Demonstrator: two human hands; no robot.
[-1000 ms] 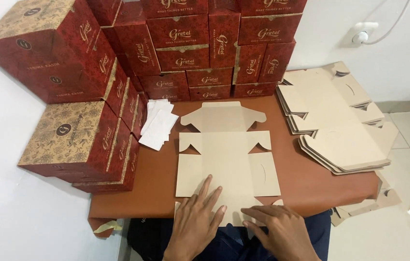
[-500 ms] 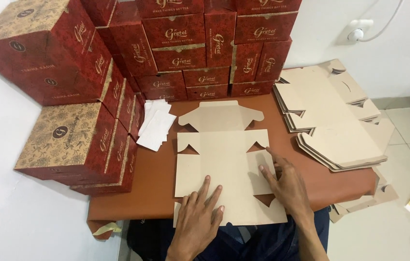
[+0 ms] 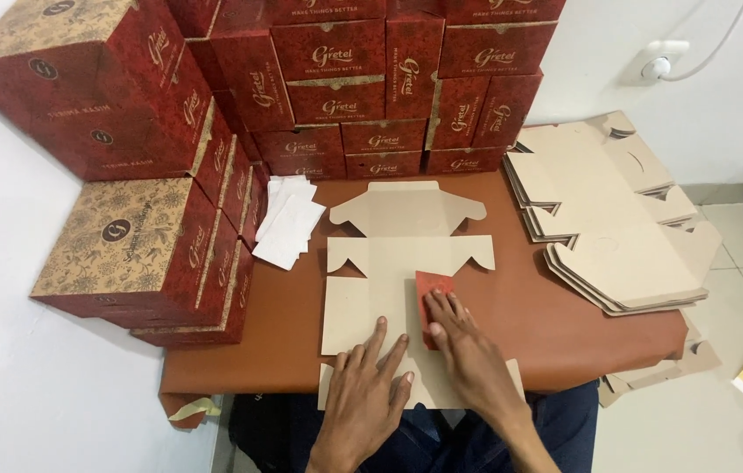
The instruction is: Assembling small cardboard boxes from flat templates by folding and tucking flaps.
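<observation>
Both hands lie palm down, side by side and just apart. The left hand [image 3: 369, 378] rests flat with fingers spread and pointing forward. The right hand [image 3: 468, 346] reaches slightly further ahead, fingers together and extended, forearm angling in from the right.

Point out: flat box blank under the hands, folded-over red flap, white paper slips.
flat box blank [image 3: 371, 289], head view, bare brown panel
red flap [image 3: 432, 289], head view, its red face
white paper slips [image 3: 291, 223], head view, top slip

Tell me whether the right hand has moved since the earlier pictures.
Yes. The right hand has gone from the table's near edge up over the flat cardboard blank, toward the stacked red boxes, and now presses a folded flap.
</observation>
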